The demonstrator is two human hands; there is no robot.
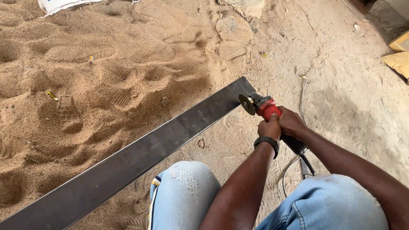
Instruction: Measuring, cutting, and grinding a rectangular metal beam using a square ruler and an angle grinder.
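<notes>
Both hands are clenched around a red angle grinder (267, 108) right of the frame's centre. The left hand (269, 127), with a black watch (266, 142) on its wrist, wraps the body from the near side; the right hand (290, 121) grasps it just behind, touching the left. The grinder's disc (246, 104) sticks out toward the upper left of the hands and meets the far end of a long dark steel bar (140, 154). That bar runs diagonally from the disc down to the lower left corner, lying on sandy ground (106, 76) marked with footprints. A black cord (307, 162) trails from the grinder's rear toward the lower right, past the person's knees in pale jeans (183, 191).
</notes>
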